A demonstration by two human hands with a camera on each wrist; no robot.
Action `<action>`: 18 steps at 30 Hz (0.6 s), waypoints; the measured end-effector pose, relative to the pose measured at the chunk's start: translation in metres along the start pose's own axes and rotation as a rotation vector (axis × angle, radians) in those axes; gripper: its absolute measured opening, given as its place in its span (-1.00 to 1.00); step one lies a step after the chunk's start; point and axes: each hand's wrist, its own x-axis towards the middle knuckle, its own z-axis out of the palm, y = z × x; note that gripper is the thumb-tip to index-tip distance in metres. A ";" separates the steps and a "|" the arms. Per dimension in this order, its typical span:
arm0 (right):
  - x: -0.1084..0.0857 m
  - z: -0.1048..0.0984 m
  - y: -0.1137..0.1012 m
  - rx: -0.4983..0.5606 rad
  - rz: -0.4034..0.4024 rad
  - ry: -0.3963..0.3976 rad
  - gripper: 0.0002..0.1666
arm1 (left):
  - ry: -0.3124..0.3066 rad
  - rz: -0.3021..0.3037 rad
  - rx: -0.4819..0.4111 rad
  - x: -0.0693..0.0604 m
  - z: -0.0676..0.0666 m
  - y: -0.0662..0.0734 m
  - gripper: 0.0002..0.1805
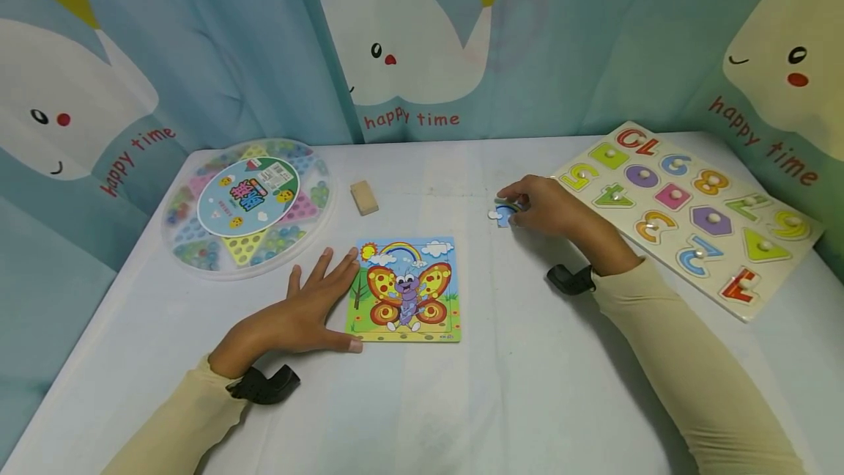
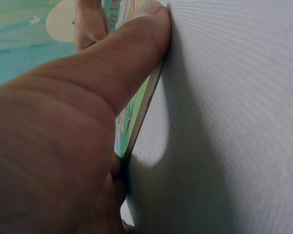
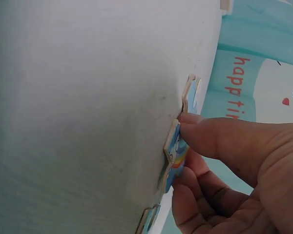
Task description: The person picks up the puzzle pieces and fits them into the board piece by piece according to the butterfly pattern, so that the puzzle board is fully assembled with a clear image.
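A square butterfly puzzle [image 1: 407, 292] lies flat on the table. My left hand [image 1: 303, 314] is at its left side with fingers spread, fingertips at the left edge and thumb at the lower left corner. In the left wrist view the thumb [image 2: 136, 48] lies against the board's edge. To the right of the puzzle, my right hand [image 1: 547, 207] pinches a rainbow puzzle piece [image 3: 176, 151] between thumb and fingers. Beside it, in the right wrist view, are a blue piece [image 3: 191, 95] and another puzzle piece [image 3: 149, 219], partly cut off or covered.
A round, clear bead case [image 1: 247, 200] lies at the back left, with a small wooden block [image 1: 364, 198] to its right. A board of knobbed numbers and shapes [image 1: 686, 218] lies at the right, beneath or beside the right forearm. A printed curtain [image 1: 422, 35] hangs behind the table.
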 end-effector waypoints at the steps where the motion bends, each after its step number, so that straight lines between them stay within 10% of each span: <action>1: 0.000 0.000 -0.001 -0.003 0.001 -0.001 -0.52 | 0.000 0.000 0.001 0.000 0.000 0.000 0.29; 18: -0.004 -0.003 -0.004 0.079 -0.034 0.099 -0.70 | -0.002 0.002 -0.002 0.000 0.000 -0.001 0.29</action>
